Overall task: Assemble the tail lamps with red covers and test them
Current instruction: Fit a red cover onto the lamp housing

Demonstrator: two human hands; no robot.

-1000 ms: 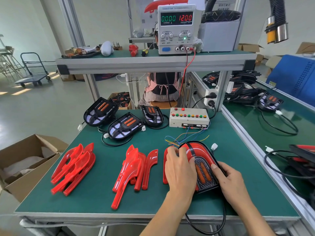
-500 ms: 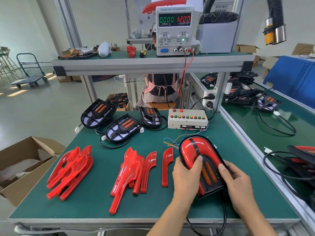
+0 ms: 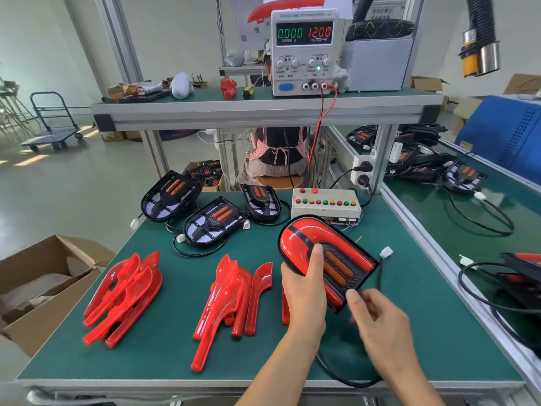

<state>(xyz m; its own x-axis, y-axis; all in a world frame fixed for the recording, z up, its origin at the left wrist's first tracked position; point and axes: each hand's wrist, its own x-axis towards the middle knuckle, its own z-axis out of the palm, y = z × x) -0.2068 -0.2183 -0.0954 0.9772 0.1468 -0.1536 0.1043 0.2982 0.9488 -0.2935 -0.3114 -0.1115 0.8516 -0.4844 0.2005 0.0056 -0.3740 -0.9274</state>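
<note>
Lamp [image 3: 323,260] w/ red cover on, tilted up just in front of test box [image 3: 325,204], prob. for checking fit before plug-in. Left hand [image 3: 304,291] grips its left edge, thumb on top; right hand [image 3: 377,320] loosely curled by near corner, blurred, grip unclear.

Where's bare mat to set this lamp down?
Bare mat right of the right hand, up to the table rail. A narrower strip between the two red cover piles. Back row by the test box is crowded.
</note>
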